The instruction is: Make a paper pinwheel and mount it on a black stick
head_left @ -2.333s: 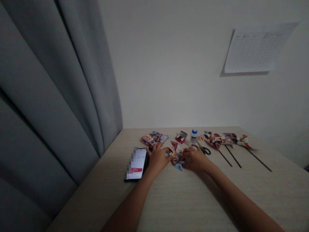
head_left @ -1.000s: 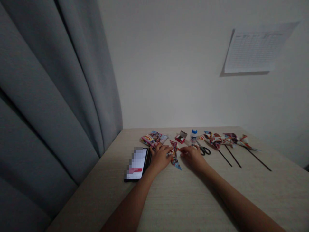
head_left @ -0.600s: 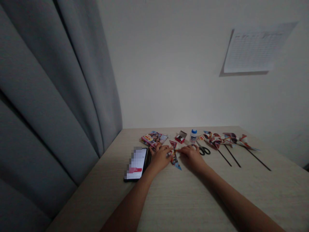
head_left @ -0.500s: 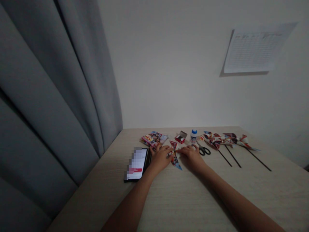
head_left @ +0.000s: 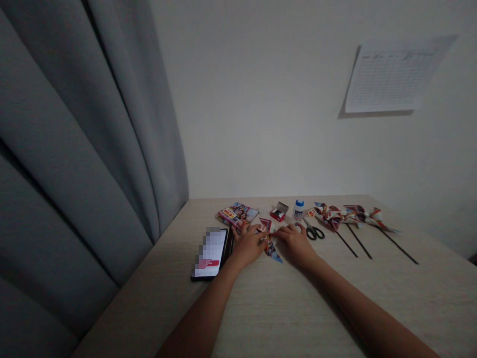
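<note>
A folded piece of colourful printed paper, shaped like a pinwheel [head_left: 274, 251], lies on the table between my hands. My left hand [head_left: 250, 244] presses on its left side, the fingers bent over the paper and partly covering it. From the right, my right hand [head_left: 294, 242] reaches in, its fingers curled together at the paper's middle. The fingertips of both hands nearly meet there, and any small thing between them is too small to make out. Beyond my right hand lie black-handled scissors [head_left: 315, 233].
A phone [head_left: 210, 253] lies left of my left hand. Behind are a stack of printed paper [head_left: 238, 215], a small open red box [head_left: 278, 213] and a blue-capped glue bottle [head_left: 298, 211]. Several finished paper pinwheels [head_left: 331, 217] on dark sticks lie to the right.
The fingers of my left hand have shifted slightly at the paper's middle, closer to my right fingertips. The paper has turned a little; the other things stay in place.
</note>
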Demonstrator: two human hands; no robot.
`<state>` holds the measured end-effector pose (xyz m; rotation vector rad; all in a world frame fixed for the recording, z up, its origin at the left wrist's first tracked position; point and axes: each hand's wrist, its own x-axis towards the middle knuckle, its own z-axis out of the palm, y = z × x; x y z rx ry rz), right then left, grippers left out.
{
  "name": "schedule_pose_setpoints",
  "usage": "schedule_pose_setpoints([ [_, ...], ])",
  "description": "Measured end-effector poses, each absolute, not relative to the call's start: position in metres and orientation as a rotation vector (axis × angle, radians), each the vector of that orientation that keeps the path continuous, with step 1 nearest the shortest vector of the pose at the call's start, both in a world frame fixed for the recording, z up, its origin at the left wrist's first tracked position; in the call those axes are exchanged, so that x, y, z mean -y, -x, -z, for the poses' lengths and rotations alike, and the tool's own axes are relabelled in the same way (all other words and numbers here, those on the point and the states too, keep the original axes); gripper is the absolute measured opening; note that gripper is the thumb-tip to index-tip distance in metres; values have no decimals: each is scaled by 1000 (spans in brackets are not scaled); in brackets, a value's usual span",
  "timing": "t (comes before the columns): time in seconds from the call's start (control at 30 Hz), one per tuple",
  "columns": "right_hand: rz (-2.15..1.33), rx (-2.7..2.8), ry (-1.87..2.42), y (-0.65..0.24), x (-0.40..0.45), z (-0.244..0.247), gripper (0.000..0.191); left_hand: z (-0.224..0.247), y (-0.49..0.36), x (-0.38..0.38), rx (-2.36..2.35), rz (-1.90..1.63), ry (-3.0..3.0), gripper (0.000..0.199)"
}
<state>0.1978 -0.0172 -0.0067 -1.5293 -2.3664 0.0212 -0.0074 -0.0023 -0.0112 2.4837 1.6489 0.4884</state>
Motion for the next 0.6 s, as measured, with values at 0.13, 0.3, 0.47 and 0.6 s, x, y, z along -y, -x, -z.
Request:
schedule_pose_setpoints([
  [0.13,-24,2365,1531,-196,18,7,43,10,7,3,-1655,-455,-2493,35],
  [0.3,-13,2349,1556,-197,17,6,40,10,8,3,-1656,-455,-2489,34],
  [0.47,-30,2313,1597,-200,15,7,38,11,8,2,-1654,-465,-2498,34],
  [0.6,-40,2306,1594,-201,16,7,36,10,8,4,-1660,-464,-2518,34],
])
